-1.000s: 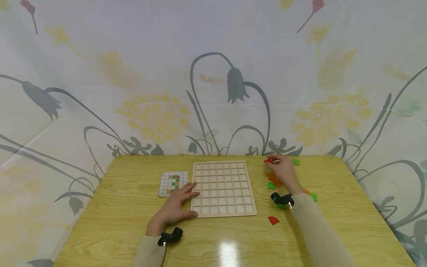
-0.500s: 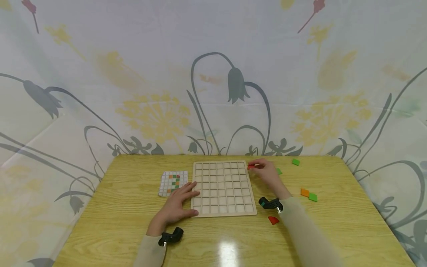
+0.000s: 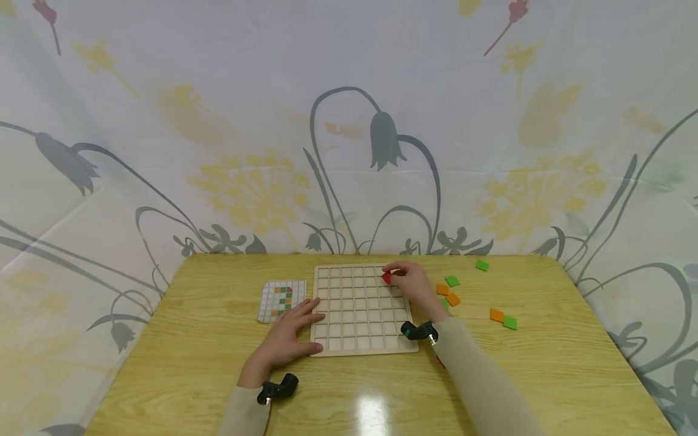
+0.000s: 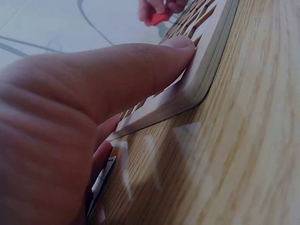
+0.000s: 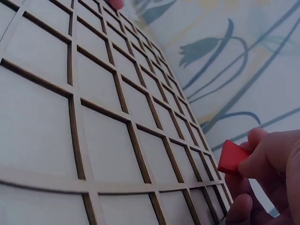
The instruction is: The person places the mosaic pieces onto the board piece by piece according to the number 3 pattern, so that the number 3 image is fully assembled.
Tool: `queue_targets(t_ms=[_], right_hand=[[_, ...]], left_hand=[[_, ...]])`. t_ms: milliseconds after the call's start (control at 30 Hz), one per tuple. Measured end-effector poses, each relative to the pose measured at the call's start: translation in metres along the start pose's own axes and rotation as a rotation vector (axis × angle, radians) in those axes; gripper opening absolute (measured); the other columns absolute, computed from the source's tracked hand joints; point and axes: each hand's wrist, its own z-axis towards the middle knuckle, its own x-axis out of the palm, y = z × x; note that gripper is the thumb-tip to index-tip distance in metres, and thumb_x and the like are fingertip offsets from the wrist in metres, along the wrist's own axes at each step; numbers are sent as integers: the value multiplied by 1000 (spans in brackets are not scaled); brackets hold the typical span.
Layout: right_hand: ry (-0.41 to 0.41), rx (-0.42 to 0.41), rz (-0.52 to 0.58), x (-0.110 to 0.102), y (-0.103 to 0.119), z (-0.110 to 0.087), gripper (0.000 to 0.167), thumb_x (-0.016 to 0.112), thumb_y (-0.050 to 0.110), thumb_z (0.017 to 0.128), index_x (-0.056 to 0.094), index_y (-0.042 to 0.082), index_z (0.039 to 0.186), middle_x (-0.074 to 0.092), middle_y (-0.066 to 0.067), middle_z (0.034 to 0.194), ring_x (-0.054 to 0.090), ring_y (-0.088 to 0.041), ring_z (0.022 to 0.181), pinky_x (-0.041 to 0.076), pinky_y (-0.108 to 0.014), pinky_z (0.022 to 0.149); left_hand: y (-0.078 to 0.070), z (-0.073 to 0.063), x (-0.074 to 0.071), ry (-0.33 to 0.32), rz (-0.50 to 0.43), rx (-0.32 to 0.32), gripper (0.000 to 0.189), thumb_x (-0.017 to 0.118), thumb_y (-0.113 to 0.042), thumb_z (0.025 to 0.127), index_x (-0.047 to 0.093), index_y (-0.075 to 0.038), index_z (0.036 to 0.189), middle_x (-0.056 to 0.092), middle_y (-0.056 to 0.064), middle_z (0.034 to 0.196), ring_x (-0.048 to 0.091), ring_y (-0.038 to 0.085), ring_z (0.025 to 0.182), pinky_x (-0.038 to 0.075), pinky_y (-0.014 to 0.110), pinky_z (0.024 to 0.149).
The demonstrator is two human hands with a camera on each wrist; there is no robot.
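A pale wooden grid board [image 3: 357,315] with bare square cells lies mid-table. Over its far right part, my right hand [image 3: 415,284] pinches a small red tile [image 5: 232,157] between thumb and fingers. My left hand [image 3: 289,336] rests at the board's left edge with fingers spread; in the left wrist view its thumb [image 4: 140,65] lies on the board's rim. Left of the board is a printed pattern card [image 3: 269,301] showing coloured squares on a grid, its near corner close to the left fingers.
Right of the board lie loose tiles: a green tile [image 3: 482,266] at the back, another green tile [image 3: 452,281], orange tiles [image 3: 453,299], and an orange tile [image 3: 497,315] touching a green one. Another red tile [image 3: 440,361] is mostly hidden by the right forearm. Patterned cloth [image 3: 349,181] hangs behind the table.
My right hand has carried the red tile leftward from the loose pieces to over the board's far right cells. My left hand has stayed at the board's left edge.
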Motion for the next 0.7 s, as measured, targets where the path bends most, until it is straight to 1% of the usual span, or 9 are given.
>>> queue_targets(t_ms=[67, 133, 233, 367, 533, 700], right_hand=[[-6, 7, 4, 5, 0, 2, 27, 59, 0, 89, 73, 2, 112, 68, -13, 98, 59, -23, 82, 47, -27, 65], [-22, -4, -7, 10, 1, 4, 27, 58, 0, 89, 73, 2, 112, 68, -13, 95, 58, -22, 78, 46, -27, 63], [-55, -43, -60, 17, 0, 8, 27, 60, 0, 88, 74, 3, 110, 68, -11, 92, 57, -19, 76, 45, -26, 62], [-88, -81, -85, 23, 1, 9, 27, 62, -1, 85, 74, 3, 108, 69, -10, 93, 59, -20, 79, 46, -26, 65], [-101, -120, -110, 28, 0, 10, 23, 63, -1, 87, 73, 2, 108, 70, -11, 96, 62, -24, 86, 49, -29, 72], [-104, -142, -151, 32, -2, 8, 22, 62, 1, 90, 72, 3, 109, 68, -9, 95, 60, -24, 85, 49, -34, 75]], left_hand=[[0, -1, 0, 8, -4, -10, 62, 75, -36, 85, 60, -8, 139, 33, 10, 159, 24, 36, 147, 16, 64, 113], [0, -1, 0, 13, -8, -15, 62, 75, -36, 86, 59, -9, 139, 33, 10, 160, 24, 36, 147, 15, 63, 114], [-1, -2, 0, 19, -12, -11, 62, 75, -35, 86, 59, -8, 140, 33, 10, 160, 23, 36, 148, 14, 64, 114], [-1, -2, 0, 25, -4, -3, 62, 75, -34, 87, 58, -8, 141, 32, 10, 160, 23, 36, 148, 14, 65, 113], [0, -2, 1, 28, 1, 1, 61, 72, -34, 89, 56, -9, 143, 30, 10, 161, 21, 35, 148, 13, 65, 113], [1, -1, 2, 14, 2, -1, 60, 71, -33, 90, 56, -9, 142, 30, 9, 161, 22, 35, 148, 12, 65, 114]])
